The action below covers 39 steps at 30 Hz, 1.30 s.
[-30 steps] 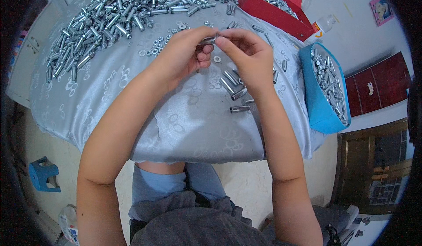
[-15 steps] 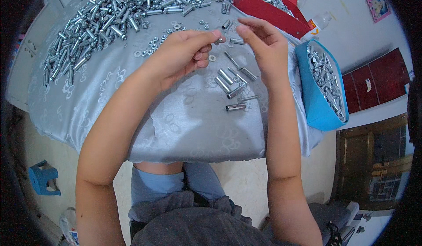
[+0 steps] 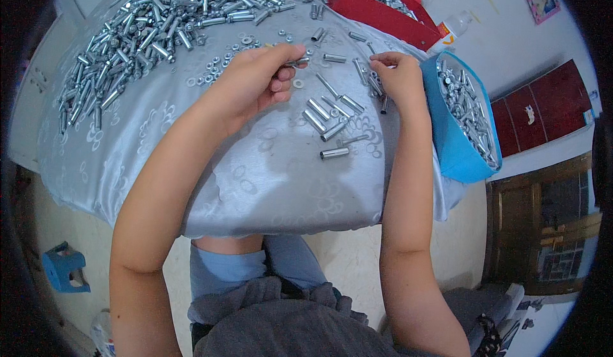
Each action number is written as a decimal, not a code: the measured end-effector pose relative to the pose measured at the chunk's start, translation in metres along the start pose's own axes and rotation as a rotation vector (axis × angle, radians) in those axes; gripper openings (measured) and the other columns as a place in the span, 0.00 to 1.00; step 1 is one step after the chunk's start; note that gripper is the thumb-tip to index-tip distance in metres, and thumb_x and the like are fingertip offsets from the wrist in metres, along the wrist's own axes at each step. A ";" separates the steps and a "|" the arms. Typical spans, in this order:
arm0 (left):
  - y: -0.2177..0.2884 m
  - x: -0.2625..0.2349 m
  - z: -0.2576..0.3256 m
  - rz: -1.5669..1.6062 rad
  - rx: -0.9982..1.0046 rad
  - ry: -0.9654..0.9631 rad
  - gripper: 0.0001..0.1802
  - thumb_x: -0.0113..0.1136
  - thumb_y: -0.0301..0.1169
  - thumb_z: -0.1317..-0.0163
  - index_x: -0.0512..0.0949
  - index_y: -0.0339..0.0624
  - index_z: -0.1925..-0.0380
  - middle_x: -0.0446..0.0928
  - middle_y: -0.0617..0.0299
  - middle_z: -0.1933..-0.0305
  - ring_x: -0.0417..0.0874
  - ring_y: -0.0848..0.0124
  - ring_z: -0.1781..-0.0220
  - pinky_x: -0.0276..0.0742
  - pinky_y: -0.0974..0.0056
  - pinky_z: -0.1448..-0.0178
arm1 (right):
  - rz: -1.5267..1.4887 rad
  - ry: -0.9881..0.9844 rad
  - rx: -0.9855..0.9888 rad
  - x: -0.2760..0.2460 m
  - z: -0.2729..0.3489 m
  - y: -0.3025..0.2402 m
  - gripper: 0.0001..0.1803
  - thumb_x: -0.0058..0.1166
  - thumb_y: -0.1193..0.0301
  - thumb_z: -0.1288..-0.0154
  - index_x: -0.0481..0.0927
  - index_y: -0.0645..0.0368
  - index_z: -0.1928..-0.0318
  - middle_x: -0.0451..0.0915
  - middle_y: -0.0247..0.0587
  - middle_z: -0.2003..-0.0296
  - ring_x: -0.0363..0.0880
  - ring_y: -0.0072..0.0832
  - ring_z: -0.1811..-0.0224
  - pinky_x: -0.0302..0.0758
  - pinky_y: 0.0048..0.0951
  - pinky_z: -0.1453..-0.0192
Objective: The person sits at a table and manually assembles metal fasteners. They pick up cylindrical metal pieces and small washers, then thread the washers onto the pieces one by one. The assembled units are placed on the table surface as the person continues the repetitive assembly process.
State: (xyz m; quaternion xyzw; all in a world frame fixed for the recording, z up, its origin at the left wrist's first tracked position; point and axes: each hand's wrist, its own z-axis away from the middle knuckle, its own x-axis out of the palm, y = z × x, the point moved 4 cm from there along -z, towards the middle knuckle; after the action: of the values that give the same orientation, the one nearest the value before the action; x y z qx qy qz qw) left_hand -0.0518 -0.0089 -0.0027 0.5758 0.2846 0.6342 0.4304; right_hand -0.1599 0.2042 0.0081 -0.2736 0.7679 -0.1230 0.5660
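Pinching a slim, shiny metal bolt [image 3: 295,62] at upper centre, the left hand [image 3: 255,79] holds it; the right hand [image 3: 399,76] curls its fingers over silvery cylinders on glossy grey cloth [image 3: 268,172].

A: Left hand [image 3: 258,79]?
B: Pinches a small metal bolt [image 3: 295,62], above the silver cloth [image 3: 268,172] on the tabletop.
A: Right hand [image 3: 399,76]?
B: At 3 o'clock from it, fingers down among loose sleeves [image 3: 332,117], beside blue bin [image 3: 456,146].
A: Rest?
B: Big bolt pile [image 3: 159,25] at 10 o'clock, red box [image 3: 377,9] at 12.
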 end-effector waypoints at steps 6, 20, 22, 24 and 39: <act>-0.003 -0.003 -0.002 -0.024 0.024 0.032 0.11 0.55 0.37 0.45 0.68 0.44 0.77 0.58 0.74 0.83 0.56 0.83 0.82 0.55 0.75 0.79 | -0.004 0.031 -0.094 0.011 -0.008 0.008 0.10 0.52 0.70 0.50 0.81 0.57 0.67 0.78 0.52 0.69 0.77 0.44 0.64 0.71 0.36 0.57; 0.012 -0.027 -0.005 -0.092 0.154 0.245 0.12 0.55 0.39 0.45 0.72 0.43 0.73 0.61 0.72 0.81 0.59 0.82 0.80 0.56 0.75 0.77 | -0.173 0.328 -0.008 -0.019 -0.008 0.011 0.09 0.52 0.70 0.49 0.81 0.59 0.68 0.79 0.46 0.72 0.77 0.35 0.71 0.71 0.31 0.62; 0.023 -0.040 -0.004 -0.262 0.209 0.446 0.14 0.55 0.41 0.46 0.74 0.42 0.72 0.65 0.69 0.79 0.62 0.80 0.78 0.59 0.74 0.74 | -0.211 0.316 -0.044 -0.017 -0.009 0.012 0.09 0.53 0.70 0.50 0.80 0.60 0.69 0.79 0.45 0.73 0.77 0.32 0.73 0.71 0.29 0.64; 0.036 -0.053 -0.004 -0.443 0.395 0.620 0.17 0.56 0.44 0.47 0.76 0.41 0.70 0.69 0.66 0.75 0.66 0.78 0.74 0.63 0.72 0.68 | -0.236 0.298 -0.059 -0.015 -0.009 0.012 0.09 0.53 0.69 0.50 0.80 0.61 0.69 0.79 0.45 0.74 0.77 0.31 0.73 0.71 0.29 0.64; 0.028 -0.116 -0.041 -1.218 0.601 0.617 0.21 0.56 0.46 0.48 0.78 0.36 0.69 0.77 0.58 0.69 0.74 0.72 0.64 0.66 0.69 0.57 | -0.308 0.179 -0.106 0.003 0.001 -0.019 0.11 0.52 0.68 0.49 0.80 0.63 0.69 0.79 0.47 0.74 0.77 0.31 0.72 0.72 0.28 0.65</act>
State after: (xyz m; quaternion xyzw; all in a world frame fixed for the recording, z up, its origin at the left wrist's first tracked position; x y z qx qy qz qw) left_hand -0.1014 -0.1177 -0.0418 0.2050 0.8223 0.3112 0.4301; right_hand -0.1540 0.1869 0.0144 -0.4051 0.7697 -0.1916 0.4547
